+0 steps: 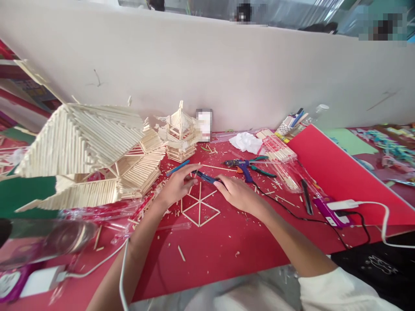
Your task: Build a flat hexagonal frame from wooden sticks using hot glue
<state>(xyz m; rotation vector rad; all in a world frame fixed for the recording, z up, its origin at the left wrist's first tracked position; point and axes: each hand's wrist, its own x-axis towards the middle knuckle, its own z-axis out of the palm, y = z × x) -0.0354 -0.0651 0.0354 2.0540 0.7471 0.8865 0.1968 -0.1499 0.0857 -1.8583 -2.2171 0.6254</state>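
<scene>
Blue-handled pliers point(203, 176): handle grasped in right fingers point(222, 179); left fingers point(190, 169) released, beside tip.

Bright, even overhead light; soft shadows beneath the forearms; wide-angle bending at the edges; blurred bottle point(48, 237) at lower left.

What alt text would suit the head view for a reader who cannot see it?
The right hand holds blue-handled pliers and the left hand reaches to their tip, above a flat hexagon of thin sticks on a red table. A large stick-built model house stands at left, a glue gun behind the hands.
</scene>
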